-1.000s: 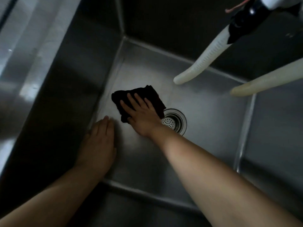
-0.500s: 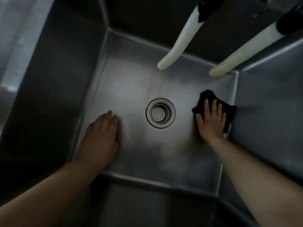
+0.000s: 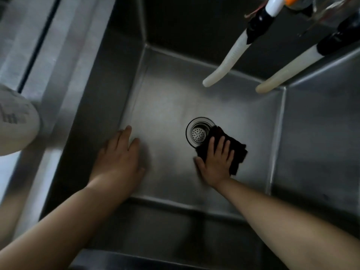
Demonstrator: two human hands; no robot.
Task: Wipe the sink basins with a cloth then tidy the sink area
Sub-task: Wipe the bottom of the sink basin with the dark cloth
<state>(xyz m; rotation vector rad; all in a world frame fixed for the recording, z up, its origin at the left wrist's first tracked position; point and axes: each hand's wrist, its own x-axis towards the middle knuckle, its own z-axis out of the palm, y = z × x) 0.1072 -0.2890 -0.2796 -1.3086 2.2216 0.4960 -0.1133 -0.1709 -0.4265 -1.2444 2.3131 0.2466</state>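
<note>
I look down into a deep steel sink basin (image 3: pixel 167 106). A dark cloth (image 3: pixel 236 152) lies flat on the basin floor, its corner overlapping the right rim of the round drain strainer (image 3: pixel 198 132). My right hand (image 3: pixel 217 162) presses on the cloth with straight, spread fingers. My left hand (image 3: pixel 118 162) rests flat on the basin floor near the left wall, fingers straight and holding nothing.
Two pale flexible spout hoses (image 3: pixel 227 63) (image 3: pixel 282 76) hang over the back right of the basin. A pale rounded object (image 3: pixel 15 123) sits on the steel counter at the left. The basin's right wall (image 3: pixel 315 143) stands beside the cloth.
My right hand slid the cloth from the left side across to the right wall, then back left to the drain's edge. The left hand stayed planted on the floor.
</note>
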